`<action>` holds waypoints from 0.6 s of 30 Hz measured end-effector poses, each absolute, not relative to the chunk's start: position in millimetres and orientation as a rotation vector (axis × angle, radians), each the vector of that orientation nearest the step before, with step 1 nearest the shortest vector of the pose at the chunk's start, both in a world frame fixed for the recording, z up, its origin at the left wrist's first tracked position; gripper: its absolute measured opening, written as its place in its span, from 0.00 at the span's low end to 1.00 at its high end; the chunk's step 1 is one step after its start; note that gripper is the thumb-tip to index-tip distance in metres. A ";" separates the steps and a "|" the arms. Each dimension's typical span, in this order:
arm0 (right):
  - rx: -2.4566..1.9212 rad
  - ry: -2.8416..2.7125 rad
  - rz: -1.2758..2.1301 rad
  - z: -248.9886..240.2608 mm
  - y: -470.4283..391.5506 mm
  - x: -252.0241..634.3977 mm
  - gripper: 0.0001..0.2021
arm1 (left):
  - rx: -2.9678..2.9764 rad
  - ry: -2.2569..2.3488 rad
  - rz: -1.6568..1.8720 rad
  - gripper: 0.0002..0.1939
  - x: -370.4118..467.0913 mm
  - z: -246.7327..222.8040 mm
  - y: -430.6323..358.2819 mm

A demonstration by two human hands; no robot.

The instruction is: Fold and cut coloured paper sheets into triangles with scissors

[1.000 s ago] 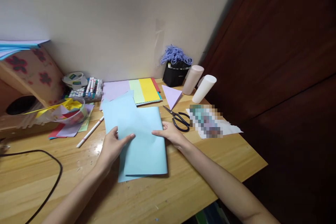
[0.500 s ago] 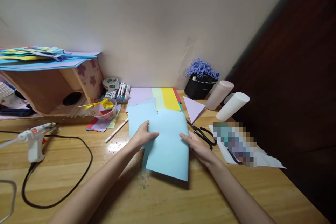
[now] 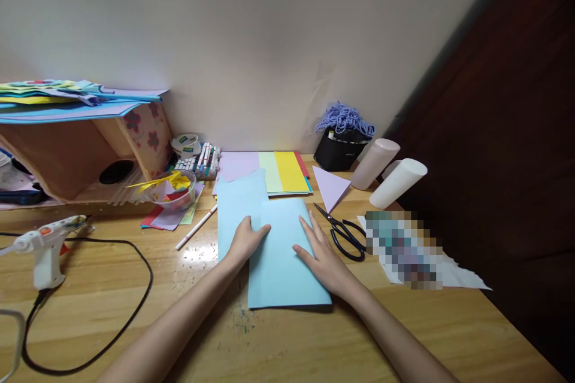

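Note:
A folded light blue sheet of paper (image 3: 287,269) lies low over the table in front of me. My left hand (image 3: 246,239) pinches its left edge, thumb on top; its other fingers are mostly hidden. On the right side of the sheet my right hand (image 3: 324,258) rests with fingers spread, pressing on the paper. Another light blue sheet (image 3: 240,197) lies under and to the left of the folded one. Black-handled scissors (image 3: 344,230) lie open-bladed just right of my right hand.
Coloured papers (image 3: 287,170), a purple triangle (image 3: 331,187) and a white marker (image 3: 196,227) lie behind. At left is a glue gun (image 3: 49,251) with a looping cord, near a scrap bowl (image 3: 173,194). A black holder (image 3: 339,149) and two tubes (image 3: 398,182) stand at right.
The folded sheet has come down flatter toward the table. My right hand has moved from gripping its right edge to lying spread on top. The view has shifted slightly.

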State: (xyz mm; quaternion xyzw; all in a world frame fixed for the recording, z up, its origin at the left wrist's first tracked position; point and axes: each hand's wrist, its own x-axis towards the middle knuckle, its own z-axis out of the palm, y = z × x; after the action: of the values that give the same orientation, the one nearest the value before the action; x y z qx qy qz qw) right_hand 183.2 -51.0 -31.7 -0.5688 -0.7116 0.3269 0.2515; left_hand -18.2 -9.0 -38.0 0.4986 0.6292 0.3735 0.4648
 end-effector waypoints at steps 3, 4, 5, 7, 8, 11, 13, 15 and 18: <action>-1.494 -1.988 0.965 -32.7 -54.7 178.0 0.30 | 1.115 1.462 0.924 0.22 -19.1 -38.4 -8.5; -1.469 -1.976 0.979 -33.4 -54.7 176.5 0.30 | 1.097 1.446 0.924 0.22 -19.2 -38.8 -8.5; -1.447 -1.935 0.990 -33.8 -53.8 175.4 0.30 | 1.083 1.441 0.931 0.22 -19.1 -39.1 -8.7; -1.422 -1.728 1.050 -33.0 -50.1 175.4 0.31 | 1.060 1.420 0.956 0.23 -18.2 -38.2 -9.7; -1.418 -1.578 1.103 -31.1 -47.8 176.8 0.32 | 1.050 1.383 0.972 0.23 -17.6 -36.4 -10.5; -1.351 -1.224 1.413 -19.4 -42.6 185.7 0.29 | 1.024 1.184 1.006 0.23 -16.1 -25.4 -13.5; -1.250 -1.171 1.693 -10.7 -42.0 192.5 0.25 | 0.995 1.043 1.026 0.24 -15.6 -16.5 -15.6; -1.186 -1.161 1.853 -7.4 -42.6 196.6 0.22 | 0.941 0.957 1.016 0.26 -15.3 -11.0 -17.6; -1.289 -1.193 1.696 -16.3 -41.5 196.2 0.21 | 0.876 0.978 0.911 0.28 -13.8 -13.2 -20.2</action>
State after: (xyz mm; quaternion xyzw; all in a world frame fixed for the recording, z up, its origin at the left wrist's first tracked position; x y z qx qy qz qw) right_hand 196.2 -41.5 -16.3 -0.4959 -0.4591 0.6526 0.3426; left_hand -13.8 -20.2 -13.2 0.3928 0.4387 0.4084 0.6975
